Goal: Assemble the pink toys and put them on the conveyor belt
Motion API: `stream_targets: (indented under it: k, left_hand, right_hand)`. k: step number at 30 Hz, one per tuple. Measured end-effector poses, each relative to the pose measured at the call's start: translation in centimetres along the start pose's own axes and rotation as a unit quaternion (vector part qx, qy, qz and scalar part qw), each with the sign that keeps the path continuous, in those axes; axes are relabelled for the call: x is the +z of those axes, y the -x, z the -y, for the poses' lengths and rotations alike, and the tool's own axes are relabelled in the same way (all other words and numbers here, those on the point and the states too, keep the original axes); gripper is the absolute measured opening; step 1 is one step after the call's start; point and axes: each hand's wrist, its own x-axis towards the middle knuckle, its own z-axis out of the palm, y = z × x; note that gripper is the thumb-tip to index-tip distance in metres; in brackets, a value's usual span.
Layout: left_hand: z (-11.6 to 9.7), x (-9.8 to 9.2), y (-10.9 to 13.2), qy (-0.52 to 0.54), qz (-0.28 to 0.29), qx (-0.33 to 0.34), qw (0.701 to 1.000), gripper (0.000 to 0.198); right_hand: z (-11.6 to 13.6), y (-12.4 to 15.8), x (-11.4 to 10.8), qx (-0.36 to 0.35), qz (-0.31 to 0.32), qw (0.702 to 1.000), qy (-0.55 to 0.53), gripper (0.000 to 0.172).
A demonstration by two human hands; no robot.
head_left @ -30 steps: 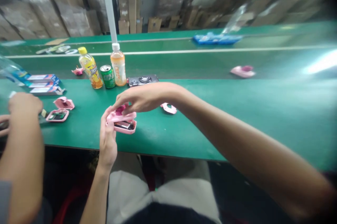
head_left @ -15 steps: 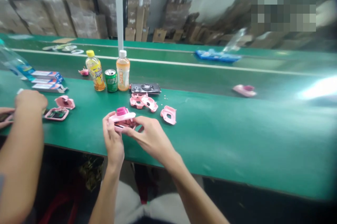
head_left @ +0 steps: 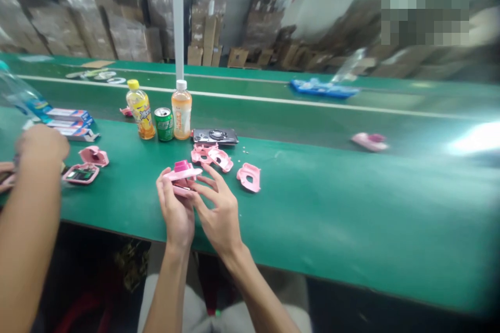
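Observation:
A pink toy camera (head_left: 180, 175) with a raised magenta lens is held above the table's front part. Its two shell halves gap apart on the right side, and dark parts show inside. My left hand (head_left: 177, 213) is closed around its left side. At its right edge, my right hand (head_left: 219, 208) grips with thumb and fingertips, the fingers somewhat spread. Just beyond lie two pink shell pieces (head_left: 221, 160), and a further pink shell piece (head_left: 250, 177) with a round hole rests to the right.
A co-worker's arm (head_left: 35, 208) reaches in at left, near an open pink case (head_left: 81, 173) with a green circuit board. Behind stand a yellow-capped bottle (head_left: 141, 114), green can (head_left: 164, 125), orange bottle (head_left: 182, 114) and dark phone (head_left: 215, 136). Another pink toy camera (head_left: 370, 141) lies right.
My right hand has turned more upright, its fingers spreading along the toy camera's right edge. My left hand still holds the toy camera. The view has shifted slightly.

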Motion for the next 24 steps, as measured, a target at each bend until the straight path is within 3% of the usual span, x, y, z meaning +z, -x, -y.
stream_targets:
  k: [8, 13, 17, 21, 22, 24]
  left_hand:
    - [0.1, 0.3, 0.3, -0.011, 0.033, -0.015, 0.999, 0.037]
    - [-0.2, 0.3, 0.0, -0.075, 0.029, 0.005, 0.997, 0.030]
    - [0.3, -0.2, 0.4, -0.133, 0.066, -0.003, 0.989, 0.034]
    - [0.0, -3.5, 1.7, -0.252, 0.150, 0.026, 0.956, 0.043]
    - [-0.4, -5.0, 2.0, -0.300, 0.186, 0.041, 0.935, 0.044]
    - [-1.6, -8.5, 2.3, -0.421, 0.183, 0.124, 0.880, 0.043]
  right_hand:
    - [-0.7, 0.4, -0.9, 0.026, 0.016, 0.999, -0.033, 0.014]
    - [-0.6, 0.6, -0.6, 0.113, -0.011, 0.980, -0.163, 0.045]
    - [0.4, 0.9, -1.1, 0.195, 0.058, 0.962, -0.182, 0.022]
    - [0.8, 1.4, -5.0, 0.236, 0.138, 0.944, -0.183, 0.021]
    - [0.2, 0.9, -6.7, 0.227, 0.156, 0.949, -0.155, 0.022]
    - [-2.2, -1.4, -10.5, 0.191, 0.151, 0.969, -0.038, 0.026]
